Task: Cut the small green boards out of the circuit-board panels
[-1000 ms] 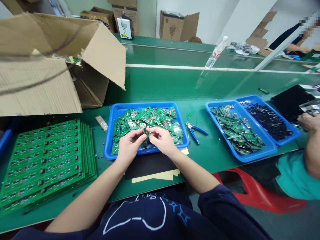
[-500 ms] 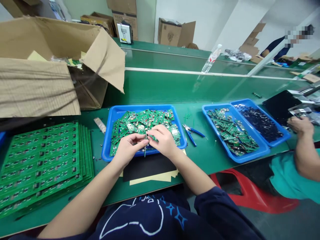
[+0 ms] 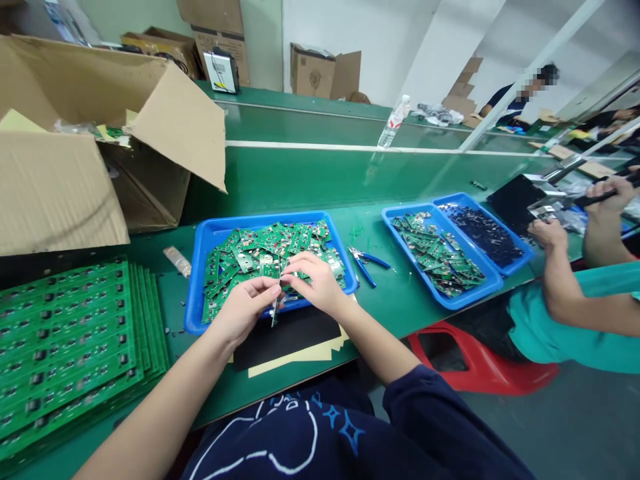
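My left hand (image 3: 246,305) pinches a small green circuit board (image 3: 275,312) seen edge-on, so only a thin strip of it shows. From the other side my right hand (image 3: 316,283) closes its fingertips on the same board; a tiny part between them is too small to make out. Both hands are over the front edge of a blue tray (image 3: 192,293) heaped with small green circuit boards (image 3: 240,257). Below them, black and yellow sheets (image 3: 290,341) lie on the green bench. Blue-handled pliers (image 3: 367,267) rest with handles spread, right of the tray.
Stacked circuit board panels (image 3: 65,353) stand at left, below an open cardboard box (image 3: 180,120). To the right are a tray of boards (image 3: 493,283) and a tray of dark parts (image 3: 525,253). A co-worker's hand (image 3: 547,233) works beyond them. A water bottle (image 3: 395,123) stands behind.
The view has swung to the right, so the bench things sit further left and more of the co-worker shows. My hands keep nearly the same pinch on the board.
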